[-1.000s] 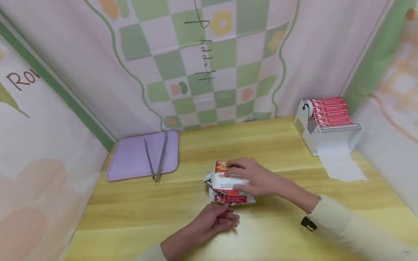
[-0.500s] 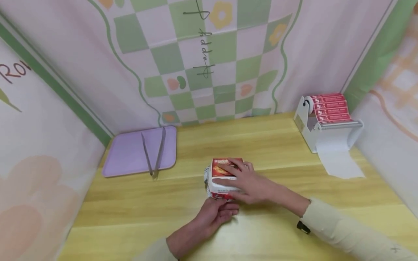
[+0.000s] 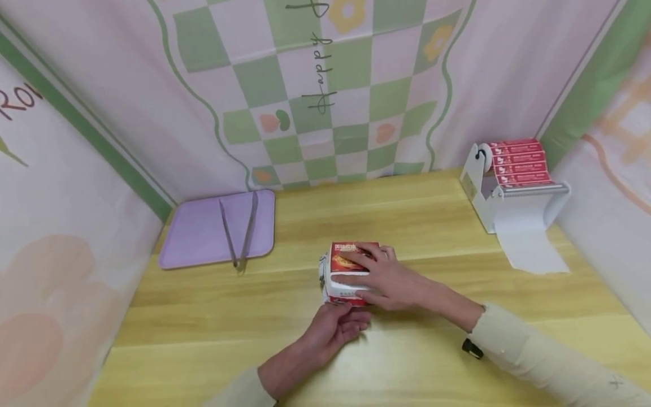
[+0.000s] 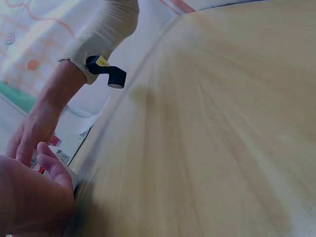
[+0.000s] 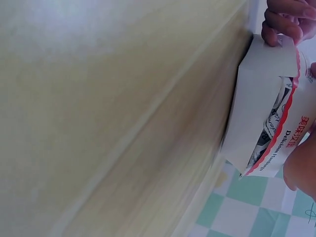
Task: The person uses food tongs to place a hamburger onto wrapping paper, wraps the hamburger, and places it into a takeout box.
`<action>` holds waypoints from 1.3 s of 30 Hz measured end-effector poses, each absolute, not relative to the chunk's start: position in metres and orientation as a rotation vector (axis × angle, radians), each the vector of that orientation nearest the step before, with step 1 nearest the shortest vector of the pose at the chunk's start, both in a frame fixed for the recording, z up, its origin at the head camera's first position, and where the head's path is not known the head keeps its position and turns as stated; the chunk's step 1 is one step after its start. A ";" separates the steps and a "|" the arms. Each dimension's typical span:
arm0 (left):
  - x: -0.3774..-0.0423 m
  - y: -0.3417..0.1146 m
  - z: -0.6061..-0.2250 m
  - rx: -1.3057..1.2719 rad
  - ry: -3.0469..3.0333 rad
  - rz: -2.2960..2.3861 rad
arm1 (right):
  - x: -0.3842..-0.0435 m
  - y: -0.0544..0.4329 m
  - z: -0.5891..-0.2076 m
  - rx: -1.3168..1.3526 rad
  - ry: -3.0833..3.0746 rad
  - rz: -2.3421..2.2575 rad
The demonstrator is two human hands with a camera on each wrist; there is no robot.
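Note:
A red and white hamburger box (image 3: 343, 262), printed with a burger picture, sits on the wooden table (image 3: 234, 333). Its lid is down, and a gap along one side shows a printed paper wrapper (image 5: 277, 111) inside. My right hand (image 3: 394, 280) lies over the lid from the right, fingers spread and fairly straight, pressing on it. At the box's near edge, my left hand (image 3: 325, 333) holds the front flap with curled fingers; the thumb's exact contact is hidden. In the right wrist view, left-hand fingers (image 5: 281, 22) touch the box's white edge.
Steel tongs (image 3: 247, 232) lie on a purple tray (image 3: 195, 237) at the back left. At the back right stands a label dispenser (image 3: 483, 192) with a red label roll (image 3: 521, 164) and a strip of white backing paper (image 3: 531, 249). Patterned cloth walls (image 3: 285, 85) enclose the table.
The right hand has shifted left and pressed the lid down. The wrapper with its red label, which stuck out at the front, is now covered. My left hand has risen to the box's front edge.

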State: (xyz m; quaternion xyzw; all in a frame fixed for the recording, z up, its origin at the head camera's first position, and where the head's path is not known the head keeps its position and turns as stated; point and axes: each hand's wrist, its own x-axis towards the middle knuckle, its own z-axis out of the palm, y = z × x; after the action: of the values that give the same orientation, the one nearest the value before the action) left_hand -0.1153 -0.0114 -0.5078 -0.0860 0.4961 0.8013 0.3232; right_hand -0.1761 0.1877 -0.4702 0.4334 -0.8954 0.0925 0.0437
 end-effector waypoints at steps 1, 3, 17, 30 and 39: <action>-0.115 -0.012 -0.508 -0.224 1.307 2.101 | -0.176 0.188 -0.471 1.323 -2.738 0.279; -0.116 -0.012 -0.507 -0.225 1.314 2.099 | -0.176 0.187 -0.472 1.318 -2.751 0.283; -0.120 -0.008 -0.515 -0.214 1.388 2.069 | -0.179 0.185 -0.471 1.308 -2.755 0.252; -0.123 -0.005 -0.515 -0.273 1.480 2.021 | -0.187 0.185 -0.460 1.277 -2.811 0.435; -0.124 -0.007 -0.512 -0.270 1.398 2.038 | -0.190 0.186 -0.454 1.237 -2.850 0.581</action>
State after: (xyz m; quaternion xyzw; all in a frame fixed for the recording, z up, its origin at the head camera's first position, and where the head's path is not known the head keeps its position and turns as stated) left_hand -0.1236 -0.0066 -0.5123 -0.1027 0.5325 0.7762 0.3217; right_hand -0.1903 0.1860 -0.4538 0.3913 -0.9016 0.1838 -0.0096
